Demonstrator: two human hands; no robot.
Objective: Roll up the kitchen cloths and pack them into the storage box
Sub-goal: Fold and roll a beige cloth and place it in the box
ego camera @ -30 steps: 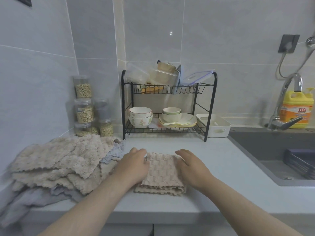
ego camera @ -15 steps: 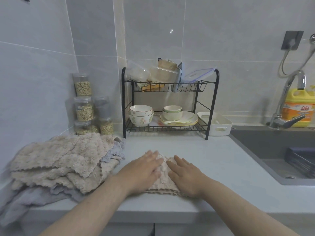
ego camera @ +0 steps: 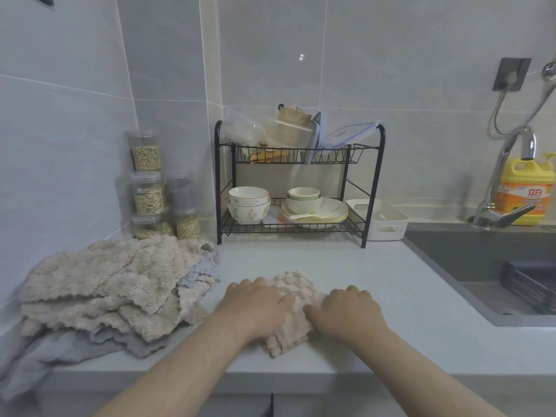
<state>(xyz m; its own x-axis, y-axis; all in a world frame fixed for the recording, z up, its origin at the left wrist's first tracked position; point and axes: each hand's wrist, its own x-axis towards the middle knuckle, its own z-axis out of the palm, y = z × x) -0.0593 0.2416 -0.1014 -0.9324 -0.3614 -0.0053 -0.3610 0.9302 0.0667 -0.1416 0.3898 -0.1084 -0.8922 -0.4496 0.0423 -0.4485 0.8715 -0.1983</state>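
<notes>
- The beige textured kitchen cloth (ego camera: 296,285) is held partly bunched on the pale grey surface (ego camera: 406,311), near its front edge and between the two hands.
- The left hand (ego camera: 255,305) is laid flat on it with fingers straight. The right hand (ego camera: 349,311) is curled over its right side, fingers bent into the fabric.
- A lopsided roll is risked if uneven pressure is applied, and the soft fabric may spring open once released.
- To the left, the heap of beige and grey cloths (ego camera: 114,275) is draped over the surface's edge and could be dragged off by a forearm.
- Far back, the white plastic storage box (ego camera: 382,219) is seen beside the black wire dish rack (ego camera: 301,182). It is well apart, so a loosely wound roll could unwind while carried.
</notes>
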